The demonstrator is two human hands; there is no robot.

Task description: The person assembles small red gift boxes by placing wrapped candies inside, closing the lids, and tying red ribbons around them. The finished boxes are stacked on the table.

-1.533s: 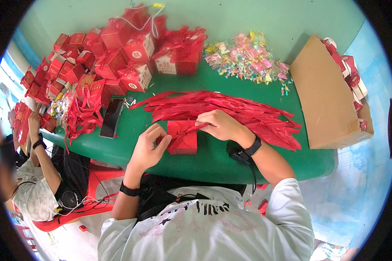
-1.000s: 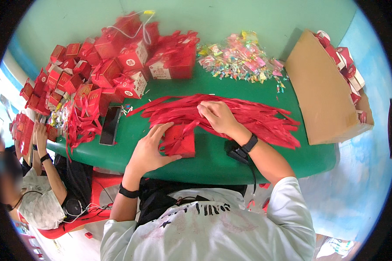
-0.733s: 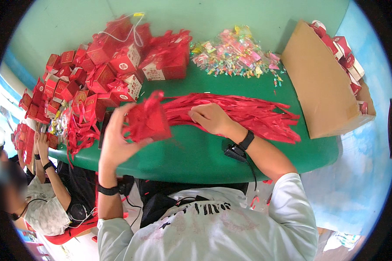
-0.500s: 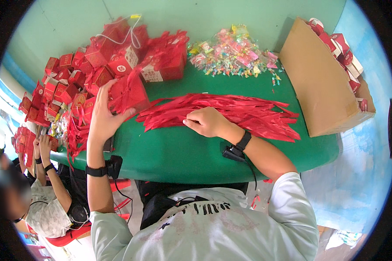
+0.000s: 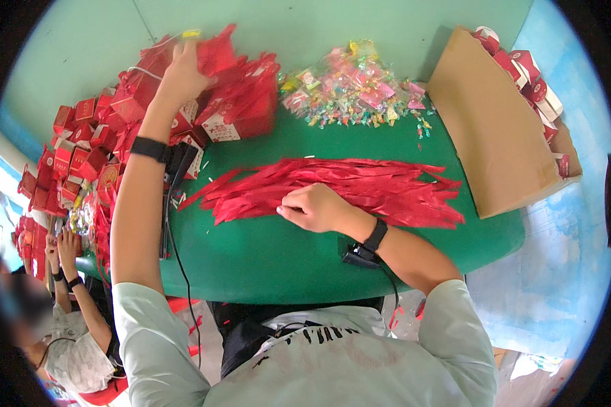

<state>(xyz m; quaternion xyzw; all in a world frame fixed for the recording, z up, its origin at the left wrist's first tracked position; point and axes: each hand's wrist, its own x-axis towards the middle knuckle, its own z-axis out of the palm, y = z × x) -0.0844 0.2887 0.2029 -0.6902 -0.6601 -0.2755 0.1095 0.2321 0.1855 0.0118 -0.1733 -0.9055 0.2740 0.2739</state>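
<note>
My left hand [image 5: 182,73] is stretched far out to the back left and grips a small red gift box [image 5: 216,54] above the heap of red boxes [image 5: 115,129]. My right hand [image 5: 312,207] rests with curled fingers on the near edge of a long pile of flat red paper strips [image 5: 360,186] spread across the middle of the green table [image 5: 265,258]. Whether it pinches a strip is hidden under the fingers.
A heap of wrapped sweets [image 5: 356,91] lies at the back centre. A big brown cardboard carton [image 5: 502,122] with red boxes in it stands at the right. A dark phone [image 5: 166,200] lies near my left forearm. Another person [image 5: 68,312] sits low at the left.
My left hand lifted the folded red box off the table in front of me and carried it up and back to the box heap. My right hand stayed on the strips.
</note>
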